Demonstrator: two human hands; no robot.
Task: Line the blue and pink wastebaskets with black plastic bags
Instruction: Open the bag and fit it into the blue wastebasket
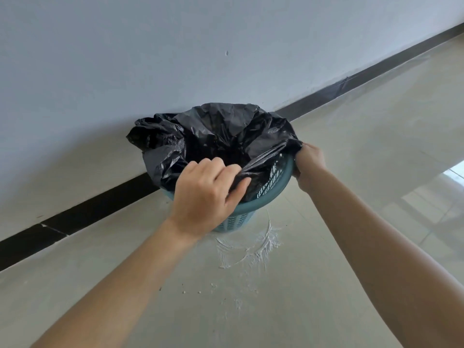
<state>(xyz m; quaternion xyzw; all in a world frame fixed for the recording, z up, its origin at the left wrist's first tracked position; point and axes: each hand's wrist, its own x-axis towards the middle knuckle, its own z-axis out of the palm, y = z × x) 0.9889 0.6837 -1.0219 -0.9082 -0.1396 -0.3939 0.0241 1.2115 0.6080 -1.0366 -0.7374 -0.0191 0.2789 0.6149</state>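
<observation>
The blue wastebasket [278,188], a round plastic one with slotted sides, stands on the floor against the wall. A black plastic bag [216,131] sits in its mouth, crumpled and spread over the far and left rim. My left hand [206,194] grips the bag's near edge at the front rim. At the right rim my right hand [310,159] pinches the bag's edge. Between my hands the bag edge stretches inside the rim, leaving that part of the blue rim bare. No pink wastebasket is in view.
A pale wall [175,59] with a black baseboard [100,209] runs right behind the wastebasket. The floor [351,159] is glossy beige tile, with white powdery smears [248,249] just in front of the basket.
</observation>
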